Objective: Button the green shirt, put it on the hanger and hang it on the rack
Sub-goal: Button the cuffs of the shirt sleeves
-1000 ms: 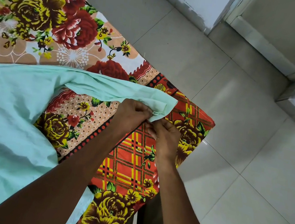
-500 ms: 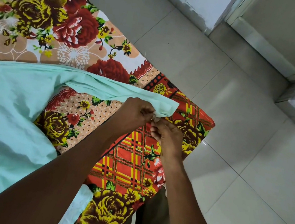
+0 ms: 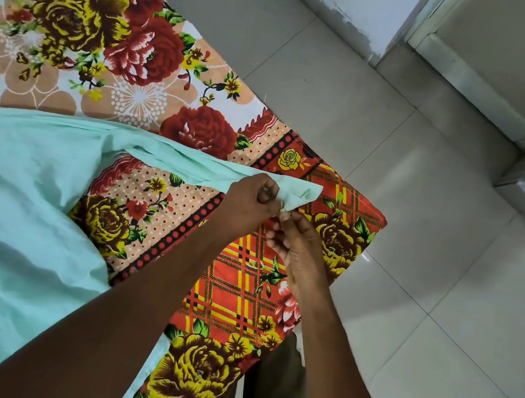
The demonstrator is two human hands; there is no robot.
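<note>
Green shirt (image 3: 6, 225) lies on the floral bedsheet (image 3: 82, 40); its cuff, lifted since earlier, sits near the bed's corner. Left hand (image 3: 250, 202) pinches the cuff; right hand (image 3: 299, 243) now pinches only its edge.

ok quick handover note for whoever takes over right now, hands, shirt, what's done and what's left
Left hand: fingers curled, pinching the end of the green shirt where a narrow strip of it reaches the bed corner.
Right hand: just below it, fingertips meeting the same edge; whether it grips cloth or a button is too small to tell.
Shirt: mostly spread crumpled over the floral bedsheet, with that strip pulled toward the corner.
Done: cannot tell how many buttons are closed.
Left: finish buttoning, then hanger and rack. Neither is in view.
</note>
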